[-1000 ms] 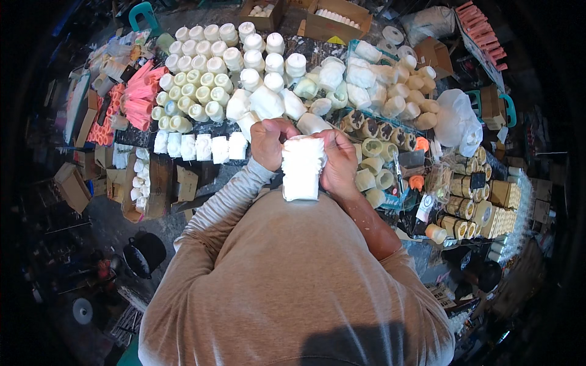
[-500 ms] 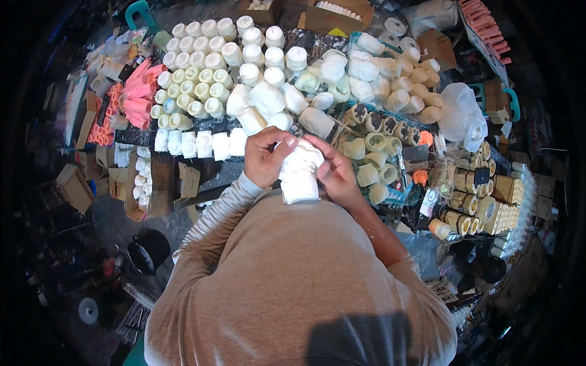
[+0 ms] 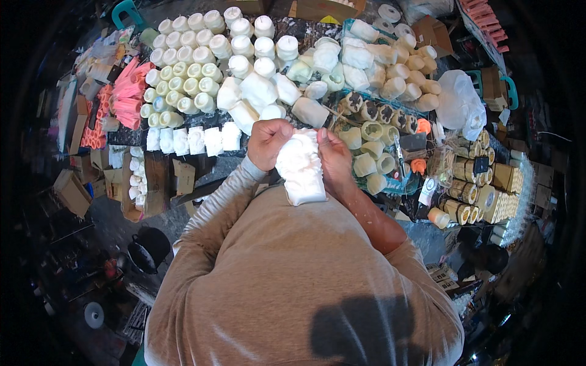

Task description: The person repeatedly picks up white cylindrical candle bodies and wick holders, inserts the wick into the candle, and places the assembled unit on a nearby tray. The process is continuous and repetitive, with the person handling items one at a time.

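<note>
We locate the carving (image 3: 301,168), a white, ruffled piece, in front of our shirt (image 3: 305,274), with both hands on it. Our left hand (image 3: 268,144) grips its upper left edge, thumb and forefinger closed, the other fingers curled. Our right hand (image 3: 334,160) grips its upper right edge, thumb against it; we cannot tell how the remaining fingers close behind. The carving's lower end overlaps the shirt; we cannot tell whether they touch.

Just beyond the carving, we find white lumps (image 3: 257,91) on the table (image 3: 314,29). Left of the carving, we note a row of white blocks (image 3: 196,140); well to its left, pink tubes (image 3: 129,97). Beyond it to the left, pale cylinders (image 3: 195,55) stand in rows. Right of the carving, we see hollow cups (image 3: 372,148); well to its right, a white bag (image 3: 456,100).
</note>
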Action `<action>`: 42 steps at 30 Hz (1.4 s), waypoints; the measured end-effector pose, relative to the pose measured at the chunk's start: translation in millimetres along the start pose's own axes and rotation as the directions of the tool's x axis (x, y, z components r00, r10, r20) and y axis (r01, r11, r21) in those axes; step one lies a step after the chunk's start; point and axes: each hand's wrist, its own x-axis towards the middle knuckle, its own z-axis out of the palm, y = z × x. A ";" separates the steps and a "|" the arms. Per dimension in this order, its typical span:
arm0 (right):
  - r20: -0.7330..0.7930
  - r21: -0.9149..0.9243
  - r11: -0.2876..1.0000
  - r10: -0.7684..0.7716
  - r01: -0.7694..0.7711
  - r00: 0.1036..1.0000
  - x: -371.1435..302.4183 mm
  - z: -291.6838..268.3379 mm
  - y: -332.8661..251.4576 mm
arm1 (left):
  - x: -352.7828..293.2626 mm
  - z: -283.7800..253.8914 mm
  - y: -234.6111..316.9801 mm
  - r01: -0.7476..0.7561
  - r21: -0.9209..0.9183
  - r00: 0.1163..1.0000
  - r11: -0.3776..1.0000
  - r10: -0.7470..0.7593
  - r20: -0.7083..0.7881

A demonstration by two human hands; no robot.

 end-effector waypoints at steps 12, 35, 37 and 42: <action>0.209 0.179 0.935 0.266 -0.305 0.941 37.9 -22.7 9.3 | 4.4 9.6 -18.9 0.005 0.181 0.997 0.984 0.009 -0.076; 0.453 -0.549 0.823 0.438 -0.144 0.776 57.3 -39.4 -31.5 | 42.3 -45.0 36.0 0.144 0.272 0.963 0.952 -0.197 0.182; 0.472 -0.592 0.798 0.456 -0.111 0.754 59.2 -38.2 -38.1 | 43.8 -47.7 45.4 0.091 0.425 0.948 0.900 -0.210 0.241; 0.534 -0.844 0.359 0.495 0.398 0.686 65.3 -44.4 -45.8 | 47.9 -69.3 55.3 -0.062 0.748 0.980 0.660 -0.102 0.171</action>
